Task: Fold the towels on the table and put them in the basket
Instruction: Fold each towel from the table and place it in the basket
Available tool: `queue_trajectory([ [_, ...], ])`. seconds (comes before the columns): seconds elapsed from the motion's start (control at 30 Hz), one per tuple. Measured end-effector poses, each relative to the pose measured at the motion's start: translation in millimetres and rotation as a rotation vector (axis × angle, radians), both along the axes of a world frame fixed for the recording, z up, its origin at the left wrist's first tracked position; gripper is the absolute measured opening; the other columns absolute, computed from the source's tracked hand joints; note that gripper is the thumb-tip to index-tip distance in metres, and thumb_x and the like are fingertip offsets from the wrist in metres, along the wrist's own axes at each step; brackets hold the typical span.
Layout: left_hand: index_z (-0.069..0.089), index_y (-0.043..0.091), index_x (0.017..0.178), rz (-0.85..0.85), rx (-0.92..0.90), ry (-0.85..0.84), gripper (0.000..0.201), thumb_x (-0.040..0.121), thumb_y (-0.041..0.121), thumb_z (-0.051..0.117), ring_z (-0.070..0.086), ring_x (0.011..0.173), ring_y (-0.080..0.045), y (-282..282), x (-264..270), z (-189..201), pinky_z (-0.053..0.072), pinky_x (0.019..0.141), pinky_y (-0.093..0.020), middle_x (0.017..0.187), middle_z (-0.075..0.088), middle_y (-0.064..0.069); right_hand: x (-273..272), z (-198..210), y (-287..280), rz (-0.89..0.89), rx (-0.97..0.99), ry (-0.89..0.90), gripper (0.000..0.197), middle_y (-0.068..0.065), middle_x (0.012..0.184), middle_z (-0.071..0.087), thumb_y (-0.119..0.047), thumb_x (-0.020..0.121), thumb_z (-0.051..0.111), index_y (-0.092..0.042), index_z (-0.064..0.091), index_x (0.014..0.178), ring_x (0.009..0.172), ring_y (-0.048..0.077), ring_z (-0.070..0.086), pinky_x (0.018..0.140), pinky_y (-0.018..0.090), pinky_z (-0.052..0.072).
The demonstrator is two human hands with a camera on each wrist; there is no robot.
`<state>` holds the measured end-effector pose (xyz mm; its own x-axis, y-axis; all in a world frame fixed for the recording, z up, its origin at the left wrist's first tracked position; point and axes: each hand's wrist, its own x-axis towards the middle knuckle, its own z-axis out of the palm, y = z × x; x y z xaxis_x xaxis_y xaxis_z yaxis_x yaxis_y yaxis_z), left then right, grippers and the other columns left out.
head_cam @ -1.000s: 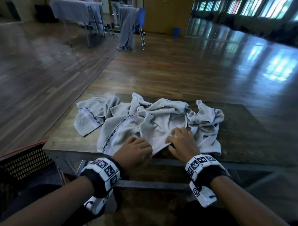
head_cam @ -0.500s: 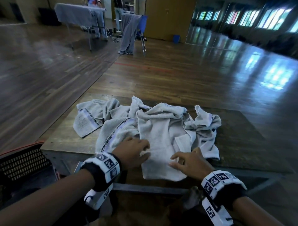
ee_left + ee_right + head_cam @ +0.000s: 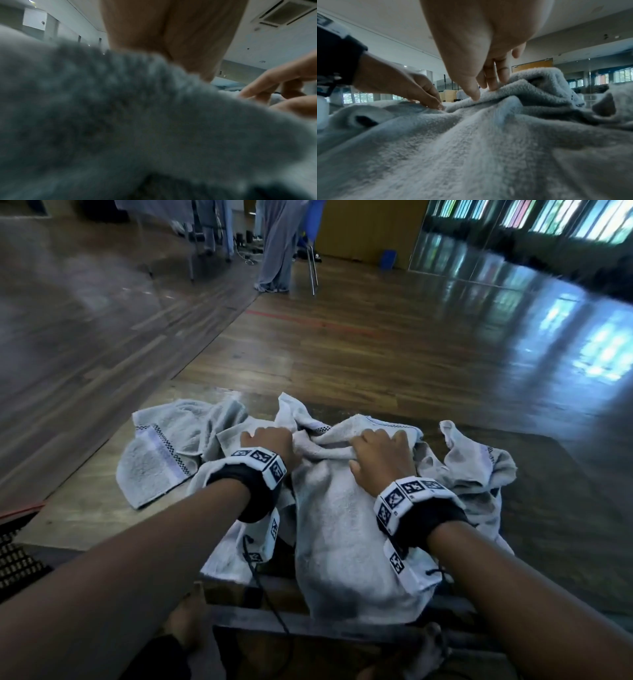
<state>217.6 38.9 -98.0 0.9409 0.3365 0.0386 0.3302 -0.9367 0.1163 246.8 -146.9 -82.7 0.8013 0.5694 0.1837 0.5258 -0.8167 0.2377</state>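
Observation:
Several grey towels lie in a crumpled heap on the low wooden table (image 3: 85, 508). The middle towel (image 3: 342, 542) runs toward me and hangs over the table's front edge. My left hand (image 3: 270, 436) pinches its far part with curled fingers, seen too in the right wrist view (image 3: 433, 104). My right hand (image 3: 380, 446) grips a raised fold of the same towel (image 3: 488, 148) between thumb and fingers (image 3: 493, 86). The towel (image 3: 120, 121) fills the blurred left wrist view. A black mesh basket (image 3: 17, 556) stands at the table's left.
One more towel (image 3: 161, 460) with a chequered stripe lies at the left, another (image 3: 472, 467) bunched at the right. Bare table top shows to the right. My feet (image 3: 185, 625) are under the front edge. A chair draped in grey cloth (image 3: 277, 244) stands far off.
Both hands have moved from the towel's near edge to its far part. The middle towel has been drawn toward me and now hangs over the front edge.

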Motion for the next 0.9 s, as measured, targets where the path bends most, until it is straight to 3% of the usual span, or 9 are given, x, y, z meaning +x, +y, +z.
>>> queue_trajectory([
  [0.1, 0.058, 0.019, 0.081, 0.023, -0.108, -0.011, 0.026, 0.087, 0.04, 0.044, 0.051, 0.079, -0.026, -5, -4, -3, 0.033, 0.084, -0.041, 0.075, 0.06, -0.002, -1, -4, -3, -0.021, -0.007, -0.023, 0.017, -0.001, 0.109, 0.059, -0.028, 0.09, 0.048, -0.022, 0.062, 0.098, 0.105, 0.024, 0.05, 0.088, 0.042, 0.03],
  [0.2, 0.05, 0.02, 0.074, -0.038, -0.358, -0.21, 0.024, 0.086, 0.04, 0.049, 0.054, 0.081, -0.024, -8, -23, 9, 0.033, 0.085, -0.038, 0.076, 0.059, 0.0, -11, -4, -17, 0.007, 0.078, -0.019, 0.02, -0.001, 0.109, 0.058, -0.03, 0.089, 0.045, -0.02, 0.059, 0.099, 0.106, 0.022, 0.049, 0.086, 0.04, 0.029],
  [0.3, 0.049, 0.012, 0.072, -0.264, -0.626, -0.404, 0.023, 0.086, 0.027, 0.06, 0.052, 0.069, -0.021, -16, -63, 24, 0.04, 0.068, -0.029, 0.069, 0.058, -0.004, -28, 0, -34, 0.033, 0.171, 0.011, 0.024, -0.005, 0.114, 0.059, -0.033, 0.087, 0.049, -0.024, 0.057, 0.108, 0.11, 0.018, 0.05, 0.088, 0.038, 0.027],
  [0.37, 0.051, 0.01, 0.07, -0.387, -0.643, -0.458, 0.02, 0.085, 0.018, 0.063, 0.05, 0.062, -0.012, -22, -97, 30, 0.036, 0.06, -0.022, 0.065, 0.056, 0.002, -42, 4, -41, 0.043, 0.224, 0.035, 0.039, -0.004, 0.119, 0.057, -0.037, 0.084, 0.053, -0.027, 0.051, 0.122, 0.112, 0.019, 0.049, 0.09, 0.039, 0.028],
  [0.43, 0.051, 0.012, 0.068, -0.479, -0.61, -0.431, 0.019, 0.083, 0.013, 0.063, 0.047, 0.06, -0.004, -26, -129, 29, 0.034, 0.059, -0.017, 0.063, 0.052, 0.008, -56, 6, -44, 0.069, 0.192, 0.044, 0.049, -0.003, 0.123, 0.054, -0.04, 0.083, 0.055, -0.028, 0.046, 0.13, 0.115, 0.021, 0.047, 0.092, 0.041, 0.03],
  [0.5, 0.052, 0.011, 0.067, -0.532, -0.617, -0.371, 0.019, 0.08, 0.009, 0.064, 0.046, 0.059, 0.0, -28, -154, 20, 0.034, 0.057, -0.013, 0.062, 0.05, 0.009, -68, 7, -45, 0.116, 0.134, 0.071, 0.041, -0.004, 0.125, 0.053, -0.041, 0.085, 0.053, -0.029, 0.052, 0.125, 0.117, 0.021, 0.044, 0.091, 0.04, 0.031],
  [0.6, 0.053, 0.007, 0.069, -0.535, -0.648, -0.255, 0.018, 0.082, 0.011, 0.064, 0.05, 0.059, -0.008, -29, -180, 3, 0.037, 0.057, -0.02, 0.062, 0.053, 0.004, -84, 4, -45, 0.174, 0.039, 0.14, 0.027, -0.009, 0.121, 0.056, -0.041, 0.089, 0.049, -0.029, 0.06, 0.11, 0.115, 0.018, 0.043, 0.09, 0.037, 0.027],
  [0.73, 0.043, 0.023, 0.066, -0.521, -0.614, -0.093, 0.027, 0.083, 0.021, 0.064, 0.049, 0.061, -0.012, -30, -197, -14, 0.034, 0.055, -0.021, 0.062, 0.049, 0.006, -103, -2, -53, 0.212, -0.001, 0.235, 0.026, -0.008, 0.112, 0.062, -0.041, 0.086, 0.048, -0.028, 0.063, 0.103, 0.112, 0.017, 0.048, 0.09, 0.035, 0.02],
  [0.9, 0.053, 0.018, 0.065, -0.579, -0.435, 0.094, 0.027, 0.076, 0.041, 0.06, 0.049, 0.055, -0.009, -30, -192, -10, 0.035, 0.051, -0.019, 0.063, 0.058, 0.002, -114, 3, -64, 0.172, -0.015, 0.549, 0.033, -0.003, 0.081, 0.07, -0.048, 0.081, 0.049, -0.026, 0.072, 0.085, 0.073, 0.015, 0.05, 0.089, 0.034, 0.025],
])
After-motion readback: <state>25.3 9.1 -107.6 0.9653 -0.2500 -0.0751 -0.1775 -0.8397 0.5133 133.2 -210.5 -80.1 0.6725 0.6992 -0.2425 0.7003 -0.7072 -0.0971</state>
